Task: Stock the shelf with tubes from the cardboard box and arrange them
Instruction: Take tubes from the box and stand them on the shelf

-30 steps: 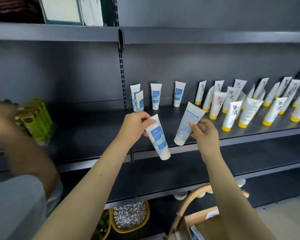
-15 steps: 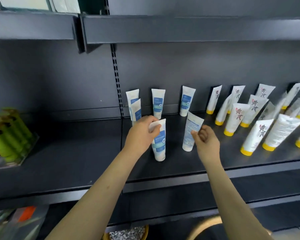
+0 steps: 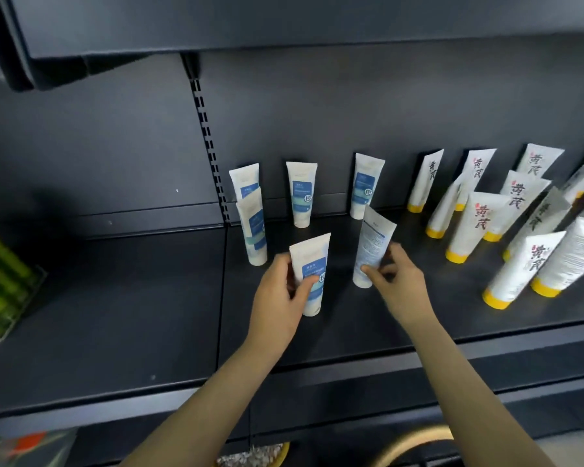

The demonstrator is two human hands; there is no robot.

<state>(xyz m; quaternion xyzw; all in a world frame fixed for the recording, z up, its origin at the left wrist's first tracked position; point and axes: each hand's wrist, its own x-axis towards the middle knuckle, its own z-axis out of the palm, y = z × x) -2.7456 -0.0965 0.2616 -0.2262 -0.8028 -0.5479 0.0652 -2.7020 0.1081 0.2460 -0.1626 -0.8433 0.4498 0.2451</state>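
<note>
Blue-label tube (image 3: 312, 252) upright on shelf (image 3: 132, 315), pinched by L grip (image 3: 280, 298); back-facing tube (image 3: 373, 244) pinched by R grip (image 3: 398, 288).

The dark metal shelf (image 3: 115, 315) carries white tubes standing cap-down; four blue-label tubes (image 3: 300, 193) stand toward the back wall, two of them at the left, one in front of the other; nearer the front edge stand the front left tube (image 3: 312, 254) and, tilted, the front right tube (image 3: 373, 241); yellow-capped tubes (image 3: 469, 227) crowd the right, leaning; green packs (image 3: 0, 274) sit far left.
</note>
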